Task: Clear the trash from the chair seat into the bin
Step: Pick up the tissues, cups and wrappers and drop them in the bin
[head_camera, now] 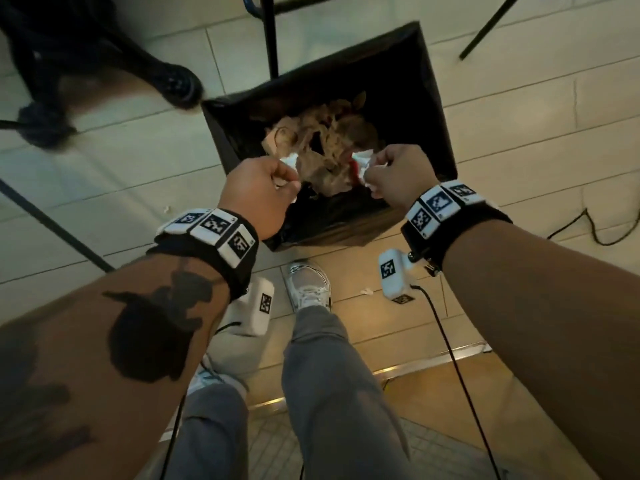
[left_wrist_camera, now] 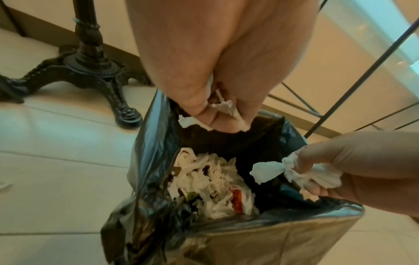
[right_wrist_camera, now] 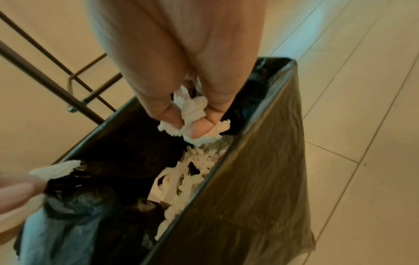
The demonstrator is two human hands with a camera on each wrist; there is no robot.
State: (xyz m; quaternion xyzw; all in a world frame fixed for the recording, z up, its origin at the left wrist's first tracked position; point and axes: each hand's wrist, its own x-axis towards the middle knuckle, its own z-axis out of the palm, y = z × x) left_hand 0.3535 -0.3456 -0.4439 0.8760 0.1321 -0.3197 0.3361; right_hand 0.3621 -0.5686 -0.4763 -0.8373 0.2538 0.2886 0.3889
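A rectangular bin [head_camera: 434, 109] lined with a black bag stands on the tiled floor, holding crumpled paper trash [head_camera: 322, 143]. Both my hands hang over its open top. My left hand [head_camera: 266, 188] grips a crumpled white tissue [left_wrist_camera: 223, 109] in its curled fingers. My right hand [head_camera: 398, 174] pinches another white tissue wad [right_wrist_camera: 192, 114], also seen as the tissue wad [left_wrist_camera: 292, 172] in the left wrist view. The bin's dark wall [right_wrist_camera: 260, 161] shows beside the right hand. The chair seat is not in view.
Another person's dark shoes [head_camera: 173, 81] stand left of the bin. A black ornate table base [left_wrist_camera: 90, 68] and thin metal chair legs [right_wrist_camera: 56, 86] are close by. My own legs and white shoe [head_camera: 308, 289] are below the bin. A cable [head_camera: 588, 230] lies at right.
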